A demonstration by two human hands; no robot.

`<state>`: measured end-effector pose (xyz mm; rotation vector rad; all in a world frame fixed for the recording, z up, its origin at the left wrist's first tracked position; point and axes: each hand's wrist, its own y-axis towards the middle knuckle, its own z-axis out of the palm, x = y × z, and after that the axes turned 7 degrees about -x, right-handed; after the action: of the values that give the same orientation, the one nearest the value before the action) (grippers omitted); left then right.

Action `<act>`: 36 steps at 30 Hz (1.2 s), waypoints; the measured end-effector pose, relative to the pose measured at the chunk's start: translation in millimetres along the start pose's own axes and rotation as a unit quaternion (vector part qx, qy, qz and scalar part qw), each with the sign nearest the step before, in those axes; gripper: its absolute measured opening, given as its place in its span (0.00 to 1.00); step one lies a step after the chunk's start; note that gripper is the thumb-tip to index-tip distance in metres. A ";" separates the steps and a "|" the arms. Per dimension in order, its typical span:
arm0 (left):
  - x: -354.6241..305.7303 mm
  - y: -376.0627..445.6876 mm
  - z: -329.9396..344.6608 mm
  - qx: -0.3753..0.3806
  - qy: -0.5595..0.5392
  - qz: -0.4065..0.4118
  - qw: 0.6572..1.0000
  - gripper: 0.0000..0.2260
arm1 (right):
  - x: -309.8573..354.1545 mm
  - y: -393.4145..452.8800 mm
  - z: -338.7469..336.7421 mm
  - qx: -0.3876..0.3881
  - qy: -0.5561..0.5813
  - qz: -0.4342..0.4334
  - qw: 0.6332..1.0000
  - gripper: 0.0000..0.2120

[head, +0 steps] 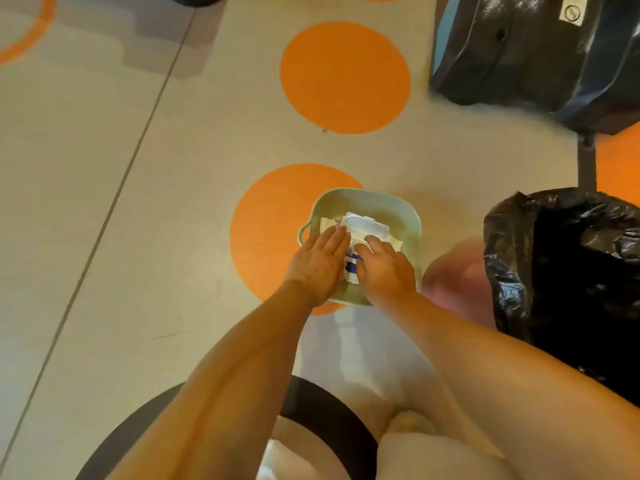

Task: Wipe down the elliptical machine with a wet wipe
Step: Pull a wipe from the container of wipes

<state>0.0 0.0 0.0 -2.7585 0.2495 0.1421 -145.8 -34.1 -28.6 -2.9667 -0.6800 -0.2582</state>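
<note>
Both of your hands are down in the pale green basin point(412, 216) on the floor point(104, 168), working on the wet wipe pack point(363, 227) that lies inside it. Your left hand point(320, 263) lies flat, fingers straight and together, pressing on the left part of the pack without gripping it. Your right hand point(382, 266) is loosely curled with its fingertips on the pack just below the white flip lid point(367, 226); whether it has pinched a wipe yet I cannot tell, since the fingers cover the opening. The lid looks raised.

Expect the pack to be soft and light, a film pouch that slides and buckles under a pull, so keep the left palm holding it down while the right draws. The lid is the only stiff part; steady near it, not on the pouch's crinkly edges. A wipe itself will be limp, damp and a little slippery, and the next sheet tends to follow, so take one by its exposed corner between thumb and forefinger and pull slowly upward.

The elliptical machine point(540, 53), the dark shrouded body at upper right, stands well apart from the basin and is not yet touched. A bin lined with a black bag point(568, 265) stands just to your right, near the basin.
</note>
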 end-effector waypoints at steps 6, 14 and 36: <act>-4.3 27.0 41.1 0.012 0.035 0.027 0.999 0.28 | -17.9 28.3 40.0 0.079 0.014 0.121 0.989 0.08; -0.8 43.0 41.1 0.060 0.178 0.031 0.982 0.28 | -17.0 43.3 36.4 0.051 0.037 0.173 0.983 0.05; -6.0 40.7 44.3 0.076 0.215 0.028 0.973 0.29 | -24.2 38.2 47.2 0.114 -0.055 -0.037 0.991 0.13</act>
<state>-16.6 -20.2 -54.6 -2.5999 0.4308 -0.4466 -143.6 -72.9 -81.2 -2.7567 -0.7758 -0.0198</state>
